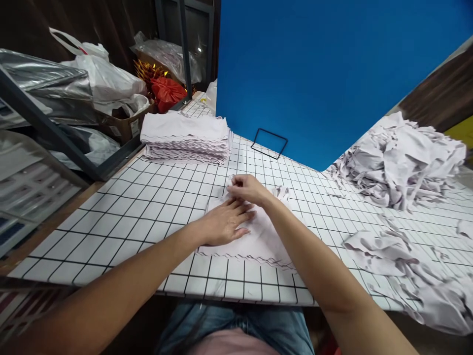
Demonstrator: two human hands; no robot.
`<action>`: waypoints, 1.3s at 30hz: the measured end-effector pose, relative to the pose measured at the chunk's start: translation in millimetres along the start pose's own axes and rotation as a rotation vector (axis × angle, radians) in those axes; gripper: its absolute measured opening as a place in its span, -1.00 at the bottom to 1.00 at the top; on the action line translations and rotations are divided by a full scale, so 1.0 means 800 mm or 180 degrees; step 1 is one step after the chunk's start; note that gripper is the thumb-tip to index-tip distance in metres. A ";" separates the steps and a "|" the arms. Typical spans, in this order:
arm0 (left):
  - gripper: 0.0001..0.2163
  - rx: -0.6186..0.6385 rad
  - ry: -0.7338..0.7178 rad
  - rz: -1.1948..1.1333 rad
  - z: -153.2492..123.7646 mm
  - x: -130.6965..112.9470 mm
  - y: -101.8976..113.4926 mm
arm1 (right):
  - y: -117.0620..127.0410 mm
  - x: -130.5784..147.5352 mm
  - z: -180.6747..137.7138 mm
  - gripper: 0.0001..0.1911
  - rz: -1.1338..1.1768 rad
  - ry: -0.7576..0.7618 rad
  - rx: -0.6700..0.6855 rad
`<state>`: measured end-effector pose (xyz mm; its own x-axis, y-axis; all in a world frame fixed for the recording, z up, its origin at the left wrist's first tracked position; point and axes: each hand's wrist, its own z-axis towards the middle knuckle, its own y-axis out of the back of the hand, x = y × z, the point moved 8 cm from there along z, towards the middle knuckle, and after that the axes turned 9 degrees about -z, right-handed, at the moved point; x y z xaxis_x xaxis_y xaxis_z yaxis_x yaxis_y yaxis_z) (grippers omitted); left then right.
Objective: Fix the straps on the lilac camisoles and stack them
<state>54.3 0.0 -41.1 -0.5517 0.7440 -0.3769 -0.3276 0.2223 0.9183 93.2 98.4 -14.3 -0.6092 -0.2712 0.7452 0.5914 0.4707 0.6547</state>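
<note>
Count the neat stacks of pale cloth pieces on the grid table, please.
2. A tall stack lies far left on the table. A low stack lies near the front edge, under the left hand and right hand. The loose heap at right may hide more.

Pale lilac cloth piece (258,236), flat, zigzag-edged, on gridded table

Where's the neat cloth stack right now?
In the head view, the stack sits far left on the gridded table, beyond the left hand and beside a cardboard box.
</note>
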 end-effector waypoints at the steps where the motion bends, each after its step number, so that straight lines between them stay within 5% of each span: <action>1: -0.46 -0.0023 0.0015 -0.0004 -0.001 0.000 0.001 | -0.001 0.005 -0.011 -0.78 0.0293 0.0129 0.0192; 5: -0.53 -0.0019 0.0054 -0.0111 -0.001 -0.003 0.003 | -0.004 0.010 -0.067 -0.74 0.0915 0.0431 0.0918; 8: -0.59 -0.0014 0.0140 -0.0243 0.000 -0.003 0.004 | -0.002 0.001 -0.099 -0.74 0.1065 0.0499 0.0919; 17: -0.55 -0.0073 -0.0004 -0.0108 0.002 -0.006 -0.002 | 0.012 -0.010 -0.104 -0.73 0.1321 0.0428 0.0085; 27: -0.48 0.0149 0.0152 0.0069 -0.002 0.006 -0.016 | 0.078 0.002 -0.101 -0.63 0.1358 0.0557 -0.1332; 30: -0.48 0.0208 0.0209 0.0029 -0.002 0.009 -0.017 | 0.106 0.022 -0.115 -0.68 0.1364 0.0916 -0.1608; 32: -0.47 0.0221 0.0293 -0.0016 -0.001 0.009 -0.014 | 0.109 0.042 -0.130 -0.73 0.1181 0.1303 -0.1342; 35: -0.46 0.0230 0.0336 -0.0069 0.001 0.006 -0.008 | 0.071 0.061 -0.155 -0.80 0.0278 0.1684 -0.0044; 37: -0.43 0.0257 0.0368 -0.0106 0.001 0.005 -0.006 | 0.044 0.049 -0.174 -0.65 -0.0350 0.1613 0.0691; 39: -0.41 0.0242 0.0395 -0.0146 0.001 0.006 -0.004 | 0.039 0.026 -0.178 -0.54 -0.0638 0.1263 0.0817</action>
<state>53.2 3.4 -46.0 -0.6296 0.6495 -0.4264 -0.2983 0.3047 0.9045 174.2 -12.4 39.3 -0.4205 -0.6515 0.6315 0.3046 0.5542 0.7746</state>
